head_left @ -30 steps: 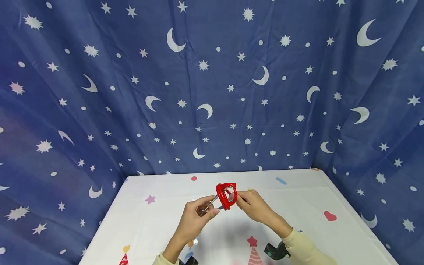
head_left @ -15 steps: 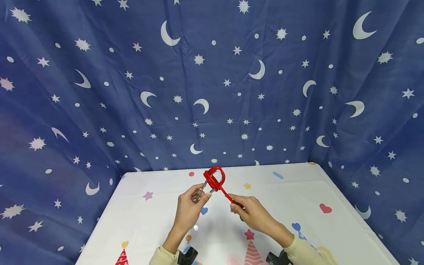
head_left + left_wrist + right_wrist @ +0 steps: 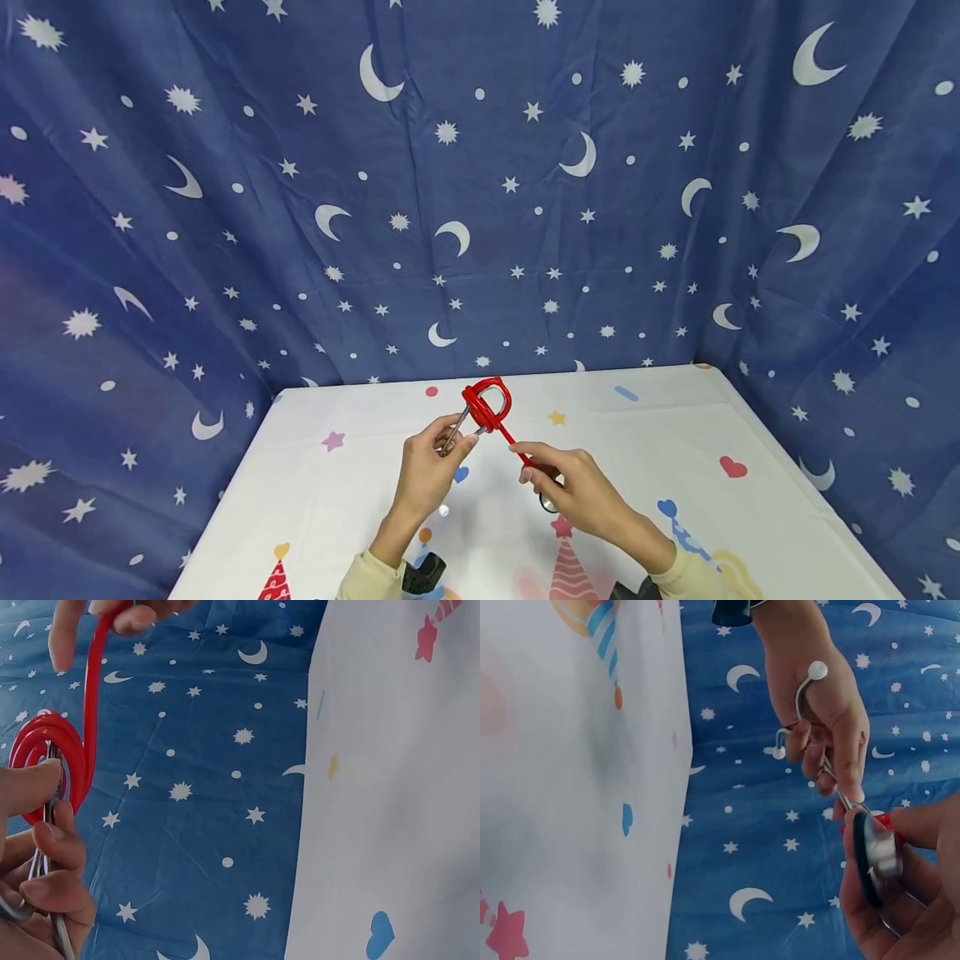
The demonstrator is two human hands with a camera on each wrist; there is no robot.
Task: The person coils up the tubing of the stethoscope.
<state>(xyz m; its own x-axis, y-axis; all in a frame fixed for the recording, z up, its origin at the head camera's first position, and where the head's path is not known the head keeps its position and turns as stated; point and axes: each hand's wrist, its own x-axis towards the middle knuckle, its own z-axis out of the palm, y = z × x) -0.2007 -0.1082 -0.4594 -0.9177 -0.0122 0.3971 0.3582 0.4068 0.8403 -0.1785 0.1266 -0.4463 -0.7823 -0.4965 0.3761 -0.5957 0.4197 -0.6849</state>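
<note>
A stethoscope's red tubing point(image 3: 475, 403) is wound in several turns round the upper part of its metal ear tubes point(image 3: 49, 814). My left hand point(image 3: 426, 477) grips those ear tubes, thumb on one side and curled fingers on the other. White ear tips point(image 3: 817, 670) stick out past that hand in the right wrist view. From the coil a straight stretch of tube runs to my right hand point(image 3: 583, 490), which pinches it near the chestpiece end. The round chestpiece point(image 3: 883, 856) shows at the right fingers, partly hidden by them. Everything is held up over the table.
Below lies a table with a white printed cloth point(image 3: 360, 508). A blue curtain point(image 3: 480, 200) with moons and stars surrounds its back and sides. Dark camera mounts point(image 3: 423, 575) sit on the wrists at the sleeves.
The right hand has moved from the coil down and to the right, drawing out a straight stretch of tubing. The chestpiece has come into sight below it. The coil now sits slightly left.
</note>
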